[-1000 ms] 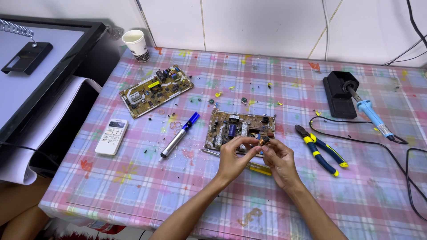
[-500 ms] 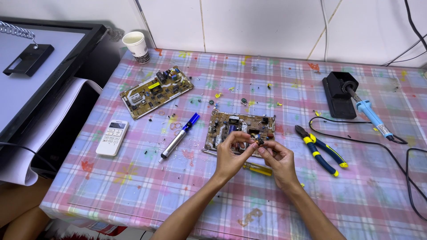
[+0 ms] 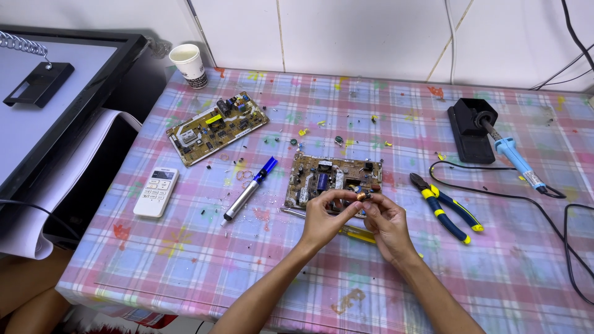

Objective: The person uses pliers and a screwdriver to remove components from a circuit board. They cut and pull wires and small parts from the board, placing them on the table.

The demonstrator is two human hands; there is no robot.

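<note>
Both hands met just in front of the board [image 3: 334,179]: left hand [image 3: 325,216] and right hand [image 3: 387,226] pinched a tiny part [image 3: 362,196] between fingertips. It could slip and vanish among the scraps scattered beyond the board, with pliers [image 3: 445,207] lying right of it

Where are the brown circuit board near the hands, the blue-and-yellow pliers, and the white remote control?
brown circuit board [image 3: 322,176], head view, bare left half.
blue-and-yellow pliers [image 3: 447,207], head view, handles.
white remote control [image 3: 156,192], head view, button area.
</note>
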